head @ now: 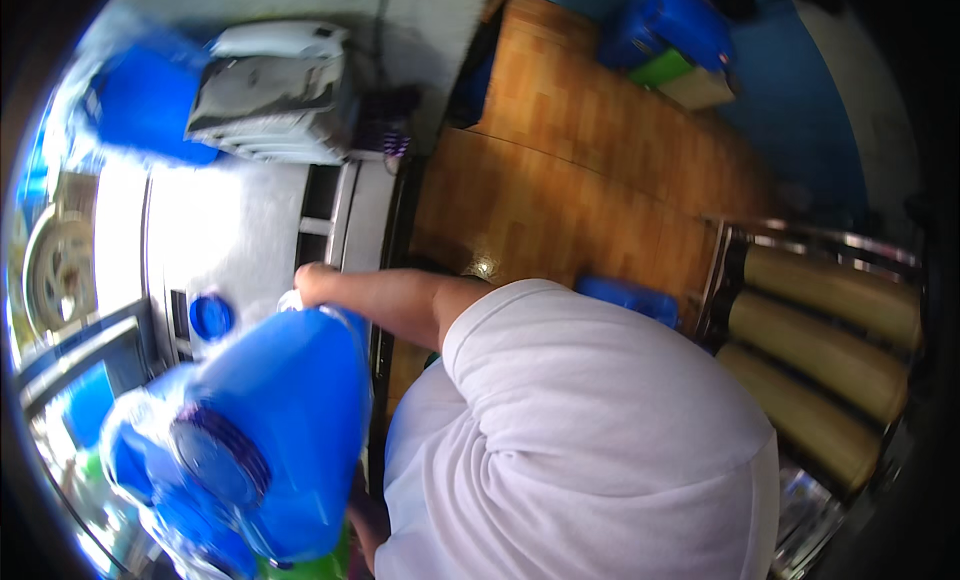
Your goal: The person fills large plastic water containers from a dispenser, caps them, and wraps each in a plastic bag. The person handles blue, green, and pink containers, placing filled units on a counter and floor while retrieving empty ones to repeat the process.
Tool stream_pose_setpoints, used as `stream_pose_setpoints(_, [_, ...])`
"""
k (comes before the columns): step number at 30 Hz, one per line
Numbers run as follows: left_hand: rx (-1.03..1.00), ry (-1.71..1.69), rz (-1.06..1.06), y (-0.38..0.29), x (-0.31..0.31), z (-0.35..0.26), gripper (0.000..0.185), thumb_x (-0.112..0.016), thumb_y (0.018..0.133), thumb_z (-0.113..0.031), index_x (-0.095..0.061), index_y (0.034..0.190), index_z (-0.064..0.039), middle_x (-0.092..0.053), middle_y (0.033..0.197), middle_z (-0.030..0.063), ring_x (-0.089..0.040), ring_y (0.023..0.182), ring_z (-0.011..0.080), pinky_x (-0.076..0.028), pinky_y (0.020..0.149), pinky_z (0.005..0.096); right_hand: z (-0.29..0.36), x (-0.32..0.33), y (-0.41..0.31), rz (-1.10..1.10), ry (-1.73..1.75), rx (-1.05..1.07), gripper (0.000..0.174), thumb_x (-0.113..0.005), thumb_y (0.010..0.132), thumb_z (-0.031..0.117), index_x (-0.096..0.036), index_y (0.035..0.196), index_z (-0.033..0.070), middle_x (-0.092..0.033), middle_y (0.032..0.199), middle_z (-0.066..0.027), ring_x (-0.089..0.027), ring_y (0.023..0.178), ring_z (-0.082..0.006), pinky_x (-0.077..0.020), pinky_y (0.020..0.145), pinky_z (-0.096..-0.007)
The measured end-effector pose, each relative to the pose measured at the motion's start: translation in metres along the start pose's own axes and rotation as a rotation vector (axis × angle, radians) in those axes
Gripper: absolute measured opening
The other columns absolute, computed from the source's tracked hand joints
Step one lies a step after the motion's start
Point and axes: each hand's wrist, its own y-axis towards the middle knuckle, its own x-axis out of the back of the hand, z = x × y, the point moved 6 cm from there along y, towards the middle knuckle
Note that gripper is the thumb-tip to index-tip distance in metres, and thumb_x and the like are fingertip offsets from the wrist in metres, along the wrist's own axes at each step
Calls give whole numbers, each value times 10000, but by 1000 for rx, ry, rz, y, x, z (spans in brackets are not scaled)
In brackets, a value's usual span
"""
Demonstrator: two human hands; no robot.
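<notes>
A large blue plastic water container (292, 400) lies tilted before me at the lower left. My right hand (313, 278), at the end of an outstretched arm, is closed at its upper end beside a whitish ring-like part; the fingertips are hidden. The forearm of my left arm shows low down, behind the container, but the hand is out of view. A round lid with a dark purple rim (221, 456) is on the container's near end. Clear plastic wrap and more blue plastic are beside it. A round blue cap (211, 316) rests on the pale metallic surface.
A grey-white boxy appliance (262, 103) stands at the upper left beside a blue container (150, 103). A metal-framed seat with tan cushions (825, 302) is at the right. Blue and green containers (660, 36) stand on the wood-patterned floor (570, 160). A blue plastic item (630, 298) is behind me.
</notes>
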Motion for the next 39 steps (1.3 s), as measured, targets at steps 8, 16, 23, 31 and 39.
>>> stream_pose_setpoints(8, [-38,296,3,32,-41,-58,380,-584,942,-268,-552,1220,-11,-616,1176,105,-599,1036,235,-498,883,375,33,43,-62,-243,424,-29,242,-595,762,141,-675,951,14,-669,1040,-233,-642,1041,-376,-517,889,-436])
stream_pose_setpoints(16, [-169,476,111,36,-46,-93,350,-582,945,-250,-563,1199,-9,-629,1136,100,-610,991,220,-507,848,355,37,40,-47,-373,178,-220,299,-573,814,134,-685,1058,2,-689,1079,-174,-665,1028,-281,-537,850,-440])
stream_pose_setpoints(23, [-363,513,122,-1,6,-140,324,-581,948,-234,-573,1180,-7,-640,1100,95,-620,952,208,-514,817,339,20,26,-89,-547,475,145,204,-719,635,168,-677,783,34,-671,749,-156,-659,706,-263,-512,626,-378])
stream_pose_setpoints(31, [-528,473,25,-62,68,-162,295,-580,952,-216,-583,1158,-5,-653,1059,90,-631,908,194,-523,782,319,81,118,-209,-535,710,74,586,-749,776,400,-600,1179,2,-668,1019,-178,-651,917,-225,-519,807,-325])
stream_pose_setpoints(39, [-583,533,52,-76,77,-154,233,-577,957,-187,-601,1109,-12,-660,958,64,-626,798,150,-515,694,276,106,120,-179,-307,36,140,223,-712,758,247,-711,894,70,-716,832,-105,-683,739,-215,-534,701,-344])
